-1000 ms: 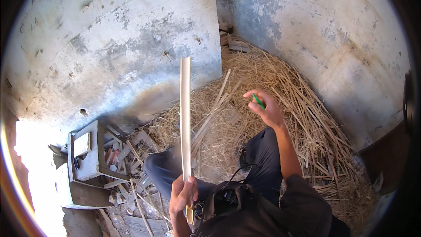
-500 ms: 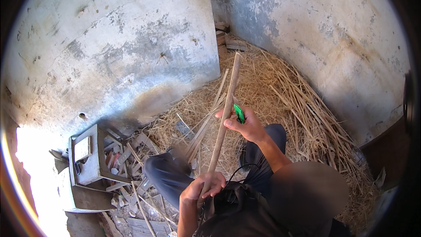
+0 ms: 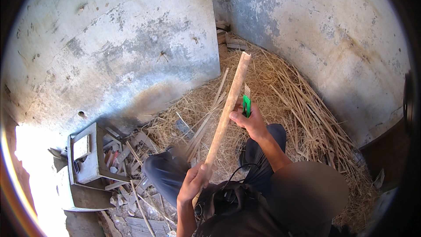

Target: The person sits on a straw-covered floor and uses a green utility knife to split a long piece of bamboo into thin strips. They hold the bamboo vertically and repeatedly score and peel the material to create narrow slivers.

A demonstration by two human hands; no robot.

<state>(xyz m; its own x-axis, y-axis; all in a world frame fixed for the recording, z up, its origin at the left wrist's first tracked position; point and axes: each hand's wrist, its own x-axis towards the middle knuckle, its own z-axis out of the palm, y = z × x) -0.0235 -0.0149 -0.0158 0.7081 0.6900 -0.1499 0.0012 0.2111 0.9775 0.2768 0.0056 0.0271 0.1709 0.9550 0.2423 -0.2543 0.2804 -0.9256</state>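
My left hand [image 3: 194, 183] grips the lower end of a long pale wooden stick [image 3: 230, 101], which slants up and to the right over my knees. My right hand [image 3: 246, 119] holds a green-handled knife [image 3: 247, 104] with its blade against the right side of the stick, about halfway up. The thumb of that hand rests beside the stick. My dark trousers and a black bag in my lap lie below both hands.
A heap of dry straw and split canes [image 3: 302, 118] covers the floor in the corner of two rough plastered walls. A small grey wooden stool frame [image 3: 87, 158] with scraps around it stands at the lower left. Loose slats [image 3: 206, 118] lean behind the stick.
The stick has tilted from upright to slanting right. My right hand came in from the right with the green knife and set it against the stick.
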